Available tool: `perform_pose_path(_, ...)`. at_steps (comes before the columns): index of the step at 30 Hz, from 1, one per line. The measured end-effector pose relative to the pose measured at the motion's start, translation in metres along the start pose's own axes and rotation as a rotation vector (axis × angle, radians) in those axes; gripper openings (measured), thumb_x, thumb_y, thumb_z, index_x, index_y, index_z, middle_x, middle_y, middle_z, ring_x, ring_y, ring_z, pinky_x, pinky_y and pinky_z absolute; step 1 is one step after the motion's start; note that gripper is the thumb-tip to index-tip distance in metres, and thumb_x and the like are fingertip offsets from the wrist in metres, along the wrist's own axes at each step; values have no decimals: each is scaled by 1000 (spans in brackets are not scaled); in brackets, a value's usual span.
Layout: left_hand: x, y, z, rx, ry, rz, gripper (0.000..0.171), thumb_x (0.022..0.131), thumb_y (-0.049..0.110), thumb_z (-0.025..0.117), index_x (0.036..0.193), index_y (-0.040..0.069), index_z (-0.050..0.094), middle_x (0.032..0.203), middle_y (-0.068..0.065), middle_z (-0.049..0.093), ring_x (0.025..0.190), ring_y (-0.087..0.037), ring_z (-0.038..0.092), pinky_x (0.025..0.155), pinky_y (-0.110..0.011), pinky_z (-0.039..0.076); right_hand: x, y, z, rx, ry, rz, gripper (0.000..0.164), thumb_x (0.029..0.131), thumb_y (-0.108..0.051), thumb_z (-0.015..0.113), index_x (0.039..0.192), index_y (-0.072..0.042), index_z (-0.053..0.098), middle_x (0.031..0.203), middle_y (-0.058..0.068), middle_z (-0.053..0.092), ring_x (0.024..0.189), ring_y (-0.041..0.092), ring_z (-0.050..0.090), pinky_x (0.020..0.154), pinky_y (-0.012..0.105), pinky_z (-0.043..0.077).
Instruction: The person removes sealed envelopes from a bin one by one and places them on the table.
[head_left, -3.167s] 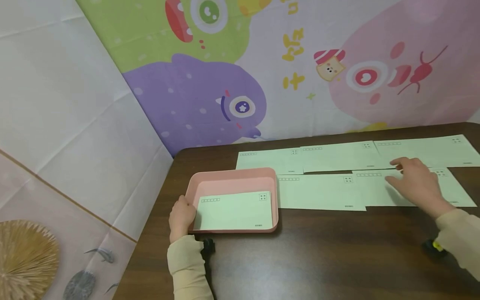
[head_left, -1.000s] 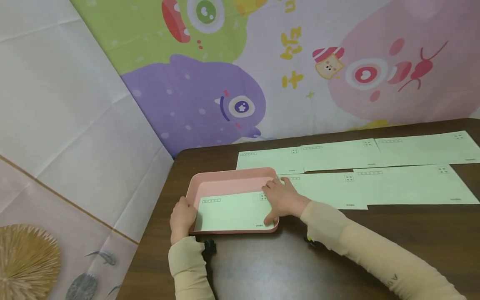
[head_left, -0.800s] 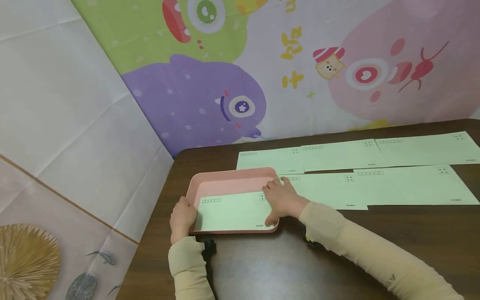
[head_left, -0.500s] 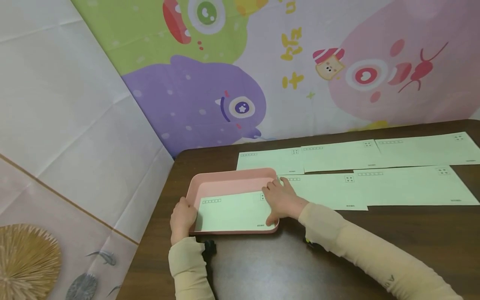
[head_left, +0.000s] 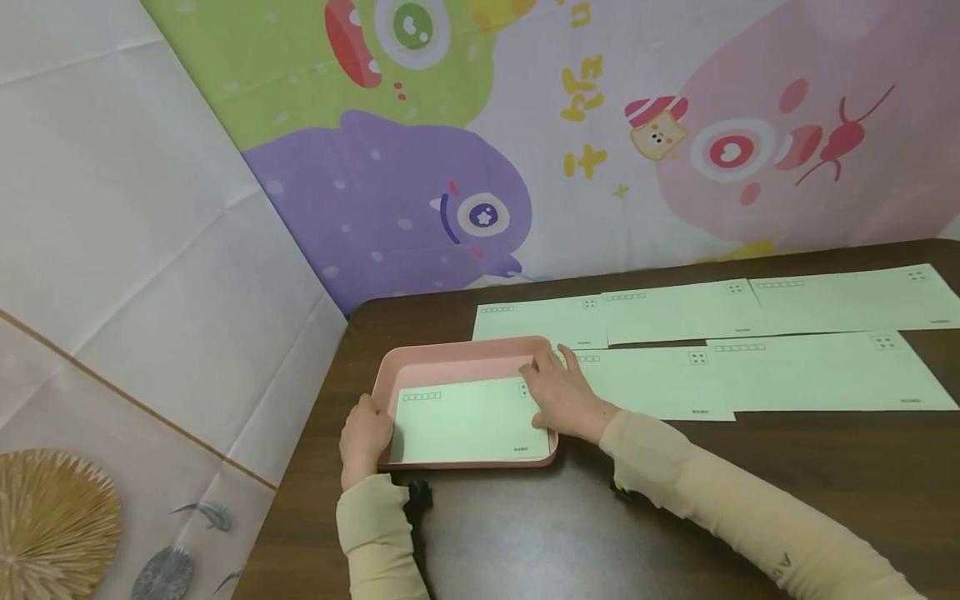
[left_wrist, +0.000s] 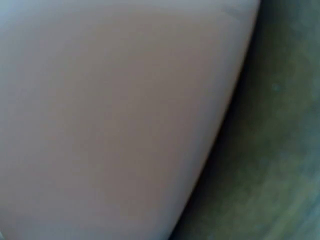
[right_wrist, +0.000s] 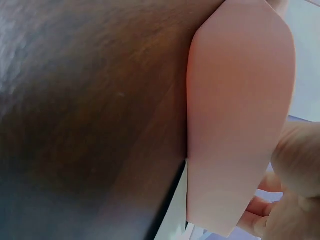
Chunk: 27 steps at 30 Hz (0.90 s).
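A pink tray stands on the dark table with a pale green envelope lying in it. My left hand grips the tray's left side at the rim. Reaching over the tray's right rim, my right hand pinches the right end of the envelope, thumb low and fingers toward the far corner. The right wrist view has the tray wall up close, with my right hand curled over its rim. In the left wrist view, the blurred tray side hides the left fingers.
Several like envelopes lie in two overlapping rows to the right: one partly beside the tray, another farther right, and a back row. The brown table stretches toward me. A cartoon cloth hangs behind it.
My right hand came from above the right-hand envelopes to the tray's right end. Lately its thumb has shifted up and the envelope's far edge has moved away slightly. The left hand stayed put.
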<state>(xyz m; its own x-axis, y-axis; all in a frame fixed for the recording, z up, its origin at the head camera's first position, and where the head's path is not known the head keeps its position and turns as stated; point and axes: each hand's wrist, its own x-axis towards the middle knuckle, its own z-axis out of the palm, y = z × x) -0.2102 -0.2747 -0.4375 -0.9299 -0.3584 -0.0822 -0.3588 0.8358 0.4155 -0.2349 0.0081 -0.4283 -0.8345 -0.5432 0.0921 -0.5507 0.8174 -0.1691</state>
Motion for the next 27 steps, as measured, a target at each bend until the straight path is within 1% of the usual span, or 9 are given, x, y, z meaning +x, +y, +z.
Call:
perform_pose_path(4, 0, 0, 0, 4, -7, -6, 37, 85, 12, 32, 116, -8, 37, 109, -27, 46, 98, -41, 46, 80, -52, 35, 0, 0, 0, 47, 38, 10, 59, 57, -29, 77, 104, -6, 49, 96, 6, 40, 92, 20, 43, 96, 48, 13)
perform_pose_path(8, 0, 1, -1, 1, -10, -9, 37, 85, 12, 33, 116, -7, 37, 109, -27, 46, 99, -41, 45, 81, -52, 34, 0, 2, 0, 82, 65, 12, 57, 57, -24, 77, 103, -5, 48, 97, 7, 41, 91, 20, 46, 95, 47, 17)
perform_pose_path(13, -1, 1, -1, -9, -15, -9, 38, 85, 12, 33, 118, -7, 36, 111, -27, 45, 100, -41, 44, 82, -52, 34, 1, 2, -3, 208, 55, 52, 51, 62, -20, 74, 104, -4, 49, 100, 6, 43, 93, 18, 46, 93, 43, 21)
perform_pose_path(16, 0, 1, -1, -22, -21, -12, 40, 86, 13, 34, 120, -7, 34, 114, -26, 44, 102, -40, 43, 83, -52, 33, 0, 1, -7, 289, 52, 91, 46, 64, -16, 72, 102, -5, 48, 94, 2, 47, 86, 16, 49, 93, 41, 20)
perform_pose_path(18, 0, 1, -1, -26, -23, -14, 41, 86, 14, 34, 121, -7, 34, 115, -26, 44, 103, -40, 43, 83, -52, 33, 0, 1, -9, 335, 65, 112, 42, 64, -14, 72, 98, -7, 49, 86, -1, 52, 79, 14, 51, 92, 40, 21)
perform_pose_path(20, 0, 1, -1, -26, -22, -15, 41, 86, 14, 34, 121, -7, 34, 115, -26, 44, 103, -40, 43, 83, -52, 33, -2, 1, -11, 397, 78, 133, 39, 63, -11, 71, 95, -8, 49, 78, -3, 53, 72, 13, 51, 85, 36, 30)
perform_pose_path(22, 0, 1, -1, -24, -20, -18, 40, 86, 14, 34, 120, -7, 34, 114, -26, 44, 103, -40, 43, 83, -52, 34, -4, 1, -12, 462, 93, 150, 35, 65, -9, 69, 94, -8, 49, 76, -3, 53, 68, 13, 48, 75, 31, 36)
perform_pose_path(25, 0, 1, -1, -21, -18, -18, 39, 85, 14, 35, 118, -7, 36, 113, -26, 45, 102, -40, 44, 82, -51, 34, -7, 1, -13, 554, 117, 166, 32, 67, -8, 65, 95, -8, 48, 80, -1, 53, 66, 14, 45, 59, 26, 39)
perform_pose_path(27, 0, 1, -1, -23, -18, -17, 38, 85, 14, 35, 117, -7, 37, 112, -25, 46, 101, -39, 45, 81, -51, 35, -9, 0, -13, 591, 135, 165, 31, 70, -9, 64, 96, -8, 49, 85, 0, 54, 67, 13, 45, 59, 25, 38)
